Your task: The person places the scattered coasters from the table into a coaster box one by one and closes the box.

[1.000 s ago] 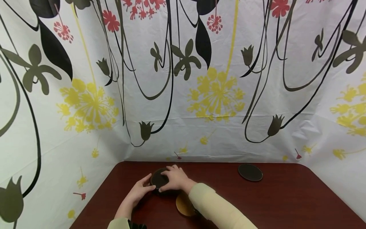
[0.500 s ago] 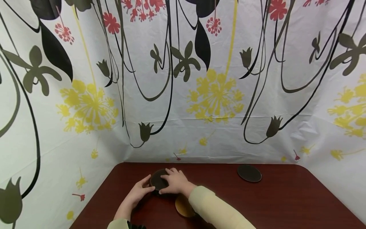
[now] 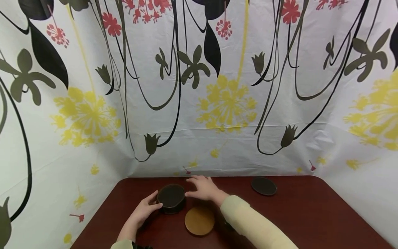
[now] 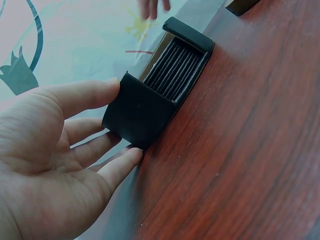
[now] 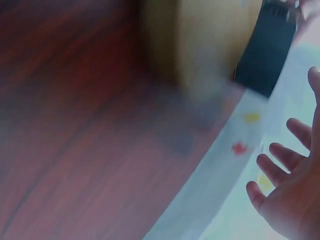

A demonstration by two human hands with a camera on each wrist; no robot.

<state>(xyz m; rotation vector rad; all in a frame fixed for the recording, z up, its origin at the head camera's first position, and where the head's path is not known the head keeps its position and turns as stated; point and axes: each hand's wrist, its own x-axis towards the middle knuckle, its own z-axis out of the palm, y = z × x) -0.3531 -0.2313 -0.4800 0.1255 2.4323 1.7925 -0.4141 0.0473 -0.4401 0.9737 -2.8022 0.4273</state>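
Observation:
My left hand (image 3: pixel 144 209) holds the left side of a round black coaster holder (image 3: pixel 171 199), thumb and fingers spread along its rim. In the left wrist view the coaster holder (image 4: pixel 140 107) shows an opening in its wall, with a stack of thin dark coasters (image 4: pixel 176 67) inside. My right hand (image 3: pixel 203 188) is just right of the holder, fingers extended and holding nothing. The right wrist view shows that right hand (image 5: pixel 290 175) with spread fingers, apart from the holder (image 5: pixel 267 50).
A round piece with a brown top (image 3: pixel 199 221) stands on the table in front of my right hand. One dark flat disc (image 3: pixel 263 186) lies near the back edge of the red-brown table (image 3: pixel 298 214). Behind hangs a flower-patterned curtain (image 3: pixel 230 152).
My right hand has lifted off the coaster holder's top and moved right, uncovering the holder and the brown-topped piece. The left hand stays on the holder, and the head view has turned slightly right.

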